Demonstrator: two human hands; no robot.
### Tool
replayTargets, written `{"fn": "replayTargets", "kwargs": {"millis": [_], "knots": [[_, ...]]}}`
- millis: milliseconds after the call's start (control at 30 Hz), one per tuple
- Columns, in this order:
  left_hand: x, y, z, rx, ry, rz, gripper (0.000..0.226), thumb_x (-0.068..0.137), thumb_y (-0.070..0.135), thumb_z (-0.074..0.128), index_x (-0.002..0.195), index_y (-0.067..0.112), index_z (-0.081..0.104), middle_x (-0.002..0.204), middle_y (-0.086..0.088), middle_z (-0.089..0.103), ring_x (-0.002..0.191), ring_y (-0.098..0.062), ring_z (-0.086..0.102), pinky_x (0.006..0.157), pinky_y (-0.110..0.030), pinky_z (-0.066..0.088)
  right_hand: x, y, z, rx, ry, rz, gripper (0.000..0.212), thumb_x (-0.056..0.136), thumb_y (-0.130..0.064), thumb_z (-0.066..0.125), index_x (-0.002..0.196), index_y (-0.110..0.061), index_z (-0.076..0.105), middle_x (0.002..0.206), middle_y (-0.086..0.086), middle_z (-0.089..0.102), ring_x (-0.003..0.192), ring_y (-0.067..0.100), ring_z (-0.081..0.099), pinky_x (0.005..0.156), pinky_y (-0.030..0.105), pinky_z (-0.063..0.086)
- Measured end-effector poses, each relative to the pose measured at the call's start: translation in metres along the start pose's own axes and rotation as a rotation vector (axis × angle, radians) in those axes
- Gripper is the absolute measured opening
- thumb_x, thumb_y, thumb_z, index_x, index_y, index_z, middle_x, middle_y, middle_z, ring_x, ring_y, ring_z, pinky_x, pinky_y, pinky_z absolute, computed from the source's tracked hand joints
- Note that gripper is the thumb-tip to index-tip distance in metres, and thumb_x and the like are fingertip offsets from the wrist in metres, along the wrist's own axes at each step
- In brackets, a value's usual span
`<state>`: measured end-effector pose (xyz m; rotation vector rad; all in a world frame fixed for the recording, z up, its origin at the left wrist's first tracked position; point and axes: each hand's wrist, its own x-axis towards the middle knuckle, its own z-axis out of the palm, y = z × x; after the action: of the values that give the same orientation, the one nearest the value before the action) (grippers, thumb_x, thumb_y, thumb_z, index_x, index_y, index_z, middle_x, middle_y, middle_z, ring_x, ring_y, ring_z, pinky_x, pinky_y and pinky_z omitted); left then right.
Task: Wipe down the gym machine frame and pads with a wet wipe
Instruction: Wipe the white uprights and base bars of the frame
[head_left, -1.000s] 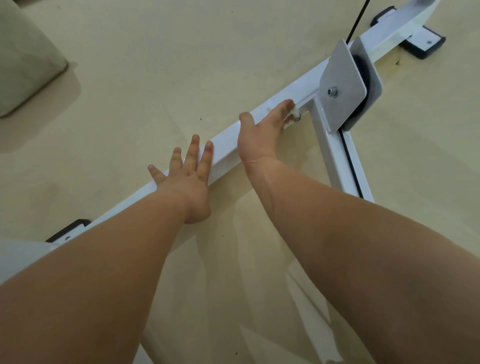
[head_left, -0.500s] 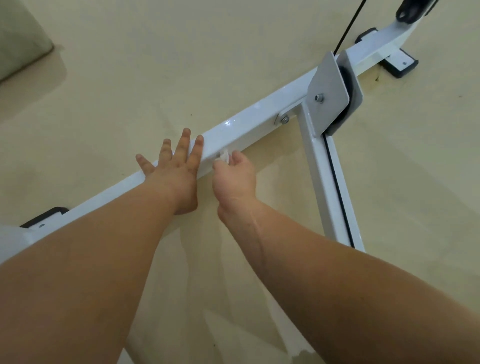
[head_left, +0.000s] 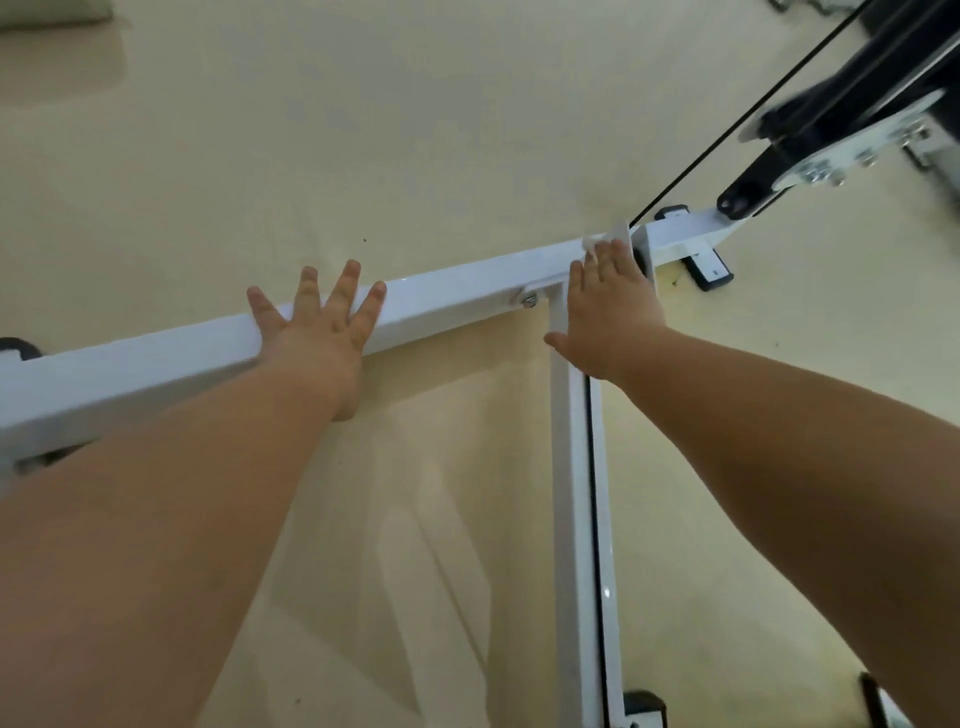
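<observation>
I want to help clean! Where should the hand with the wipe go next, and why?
Probably slide the right hand and its wipe onward along the white bar toward its far end. The wipe sits at the joint, the left hand braces the bar behind, and the end stretch lies just ahead.

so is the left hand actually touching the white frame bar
Touching. The head view shows the left hand lying flat across the white frame bar, fingers spread over its top face with no gap visible beneath them.
</observation>
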<state>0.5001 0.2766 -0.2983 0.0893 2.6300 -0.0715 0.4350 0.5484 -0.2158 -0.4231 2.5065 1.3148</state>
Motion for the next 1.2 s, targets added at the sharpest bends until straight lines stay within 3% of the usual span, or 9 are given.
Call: {"fn": "replayTargets", "kwargs": {"millis": [167,267,400,500,600,733,867,1100,1200], "knots": [[0.002,-0.001,-0.001,-0.004,-0.008,0.008,0.108,0.088,0.017,0.050,0.144,0.029,-0.042,0.152,-0.002,-0.048,0.149,-0.039,-0.023,0.110,-0.078,0.007,0.004,0.009,-0.004,-0.131,-0.032,-0.022,0.098,0.097,-0.073,0.018,0.160,0.001,0.001,0.167,0.025,0.008,0.156,0.039,0.006,0.126,0.054,-0.002],[0.001,-0.002,-0.001,0.006,-0.020,0.018,0.110,0.086,0.016,0.050,0.143,0.029,-0.043,0.152,-0.002,-0.049,0.149,-0.039,-0.023,0.110,-0.078,0.007,0.013,0.019,-0.014,-0.176,-0.019,0.025,0.096,0.096,-0.073,0.019,0.160,0.000,0.016,0.165,0.022,0.022,0.155,0.038,0.014,0.125,0.054,0.002],[0.001,-0.001,-0.001,0.012,-0.028,0.015,0.111,0.085,0.016,0.051,0.144,0.029,-0.043,0.152,-0.002,-0.048,0.149,-0.039,-0.023,0.110,-0.078,0.007,0.014,-0.009,-0.005,-0.167,-0.089,-0.123,0.094,0.096,-0.074,0.024,0.156,-0.002,0.032,0.159,0.018,0.037,0.151,0.038,0.025,0.125,0.051,0.001],[0.000,0.000,-0.001,0.022,-0.018,0.016,0.111,0.085,0.016,0.051,0.144,0.029,-0.042,0.153,-0.003,-0.047,0.149,-0.039,-0.022,0.110,-0.078,0.007,0.009,0.003,0.006,-0.218,0.036,-0.231,0.079,0.101,-0.063,0.027,0.151,-0.003,0.042,0.156,0.016,0.043,0.149,0.036,0.030,0.127,0.049,0.004],[0.000,0.000,-0.001,0.019,-0.003,0.009,0.111,0.084,0.016,0.052,0.145,0.029,-0.041,0.154,-0.003,-0.046,0.150,-0.039,-0.022,0.110,-0.078,0.007,-0.010,0.018,0.015,-0.320,0.156,-0.273,0.067,0.105,-0.040,0.030,0.155,0.004,0.026,0.157,0.020,0.040,0.148,0.038,0.032,0.127,0.049,0.011],[-0.001,0.000,0.001,0.010,0.014,0.004,0.110,0.085,0.020,0.052,0.147,0.031,-0.039,0.155,-0.001,-0.044,0.150,-0.038,-0.020,0.111,-0.077,0.008,-0.022,0.018,0.015,-0.214,0.171,-0.240,0.054,0.101,-0.020,0.036,0.150,0.004,0.036,0.147,0.021,0.051,0.138,0.037,0.045,0.125,0.047,0.020],[-0.001,-0.002,0.002,0.015,0.003,-0.025,0.114,0.083,0.022,0.056,0.146,0.033,-0.039,0.155,0.000,-0.044,0.150,-0.036,-0.023,0.112,-0.075,0.004,-0.021,0.021,-0.002,-0.108,0.246,-0.233,0.022,0.095,-0.009,0.048,0.109,-0.008,0.065,0.107,0.009,0.067,0.105,0.030,0.060,0.111,0.041,0.035],[-0.012,0.012,-0.012,0.083,-0.040,-0.076,0.121,0.078,0.019,0.061,0.149,0.025,-0.037,0.159,-0.003,-0.038,0.151,-0.036,-0.020,0.119,-0.066,0.005,-0.081,-0.007,-0.014,0.156,0.102,-0.195,0.022,0.088,0.003,0.049,0.093,-0.011,0.065,0.099,0.009,0.065,0.102,0.030,0.061,0.108,0.040,0.036],[-0.018,0.017,-0.017,0.014,-0.067,-0.077,0.127,0.076,0.030,0.071,0.152,0.023,-0.030,0.162,-0.003,-0.032,0.153,-0.032,-0.017,0.120,-0.063,0.004,-0.106,-0.024,-0.022,0.380,0.046,-0.183,0.022,0.086,0.010,0.046,0.084,-0.009,0.057,0.092,0.011,0.056,0.097,0.031,0.061,0.087,0.038,0.047]]}}
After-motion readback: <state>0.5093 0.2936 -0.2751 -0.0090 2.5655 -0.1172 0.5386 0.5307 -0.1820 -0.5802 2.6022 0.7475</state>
